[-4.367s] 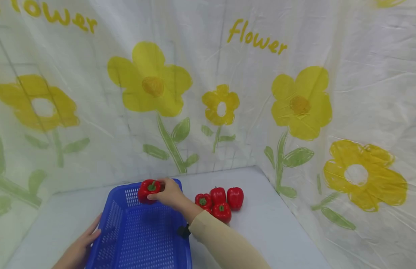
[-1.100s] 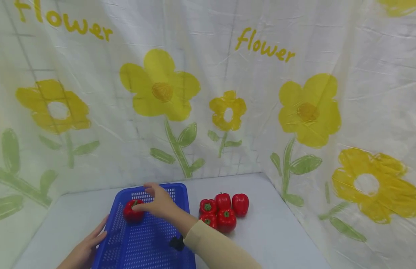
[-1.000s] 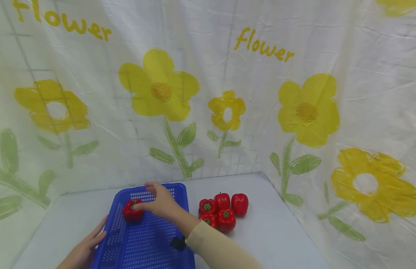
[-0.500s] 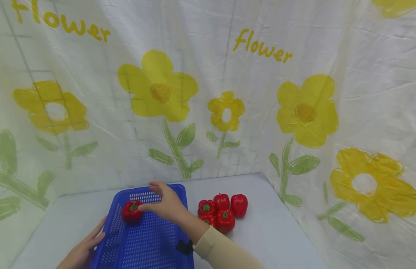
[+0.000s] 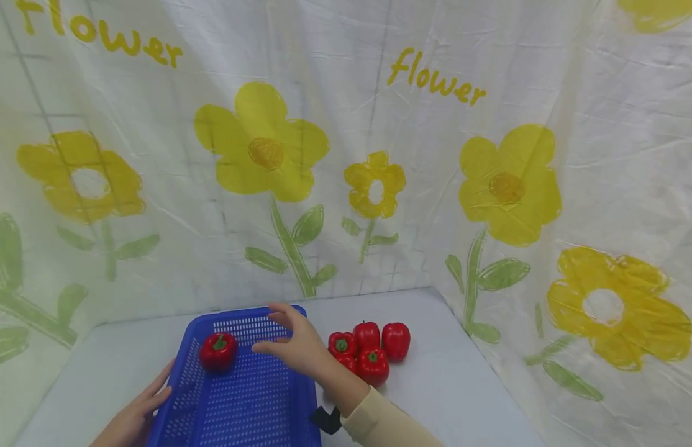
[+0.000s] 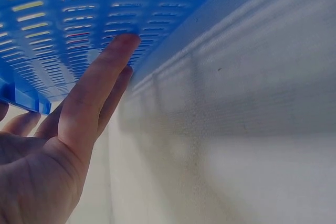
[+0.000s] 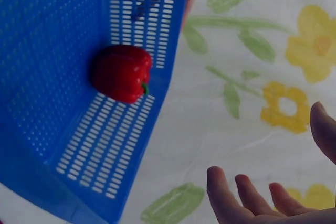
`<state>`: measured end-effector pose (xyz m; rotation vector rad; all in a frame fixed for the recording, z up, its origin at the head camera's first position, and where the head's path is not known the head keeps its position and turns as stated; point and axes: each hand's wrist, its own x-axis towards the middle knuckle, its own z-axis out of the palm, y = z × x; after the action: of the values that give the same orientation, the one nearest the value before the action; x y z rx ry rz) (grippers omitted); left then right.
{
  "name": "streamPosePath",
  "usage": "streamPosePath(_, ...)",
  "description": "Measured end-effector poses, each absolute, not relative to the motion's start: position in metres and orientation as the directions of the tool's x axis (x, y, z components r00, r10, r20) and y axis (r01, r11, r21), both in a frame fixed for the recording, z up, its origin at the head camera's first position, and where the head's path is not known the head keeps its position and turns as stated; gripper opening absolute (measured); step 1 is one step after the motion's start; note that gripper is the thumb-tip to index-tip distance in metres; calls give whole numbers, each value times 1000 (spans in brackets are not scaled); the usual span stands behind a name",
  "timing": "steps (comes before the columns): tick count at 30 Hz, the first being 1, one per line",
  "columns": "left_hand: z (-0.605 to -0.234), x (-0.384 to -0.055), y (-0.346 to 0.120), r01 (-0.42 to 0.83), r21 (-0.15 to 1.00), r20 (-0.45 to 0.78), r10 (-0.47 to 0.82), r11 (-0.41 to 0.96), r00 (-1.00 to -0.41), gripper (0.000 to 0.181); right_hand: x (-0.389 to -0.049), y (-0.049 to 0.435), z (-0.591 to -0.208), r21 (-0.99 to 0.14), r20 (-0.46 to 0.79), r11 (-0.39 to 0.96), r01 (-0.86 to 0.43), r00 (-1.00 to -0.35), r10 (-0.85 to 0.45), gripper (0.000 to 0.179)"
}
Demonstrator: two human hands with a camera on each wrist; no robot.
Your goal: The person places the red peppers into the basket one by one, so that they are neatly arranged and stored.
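In the head view, a blue perforated plastic basket (image 5: 301,397) stands on the table with one red bell pepper (image 5: 218,352) in its far left corner. My left hand (image 5: 135,413) touches the outside of the basket's left wall, its fingers fairly straight; the left wrist view shows fingers (image 6: 100,85) against the slotted side. My right hand (image 5: 301,347) hovers over the basket's right part, thumb and fingers spread, holding nothing. In the right wrist view, the pepper (image 7: 122,73) sits apart from the right-hand fingers (image 7: 249,195).
Several more red bell peppers (image 5: 373,366) are grouped on the white table (image 5: 446,385) right of the basket, one partly hidden by my right forearm. A white curtain (image 5: 335,81) printed with yellow flowers hangs behind the table. A black band piece (image 5: 326,420) shows at my right wrist.
My right hand brought a bell pepper into the basket, let it go in the far left corner, and moved away to the right. My left hand has stayed at the basket's side.
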<state>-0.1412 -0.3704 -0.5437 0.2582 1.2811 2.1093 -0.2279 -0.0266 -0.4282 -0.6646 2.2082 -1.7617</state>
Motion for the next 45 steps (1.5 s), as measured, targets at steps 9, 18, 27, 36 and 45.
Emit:
streamPosePath(9, -544, -140, -371, -410, 860, -168, 589, -305, -791, 51, -224, -8, -435, -964, 75, 191, -186, -876, -476, 70)
streamPosePath(18, -546, -139, -369, -397, 861, -141, 600, -319, -787, 50, -225, 13, -444, -959, 108, 186, -213, -883, -458, 70)
streamPosePath(27, -547, -140, -364, -321, 890, -82, 581, -322, -810, 50, -224, 33, -447, -970, 88, 167, -175, -897, -433, 70)
streamPosePath(36, -545, -140, -363, -288, 911, -80, 559, -296, -826, 51, -221, 42, -449, -955, 103, 223, -198, -921, -377, 78)
streamPosePath(45, -544, -137, -364, -308, 914, -142, 504, -262, -852, 53, -224, 59, -455, -954, 110, 230, -191, -939, -326, 72)
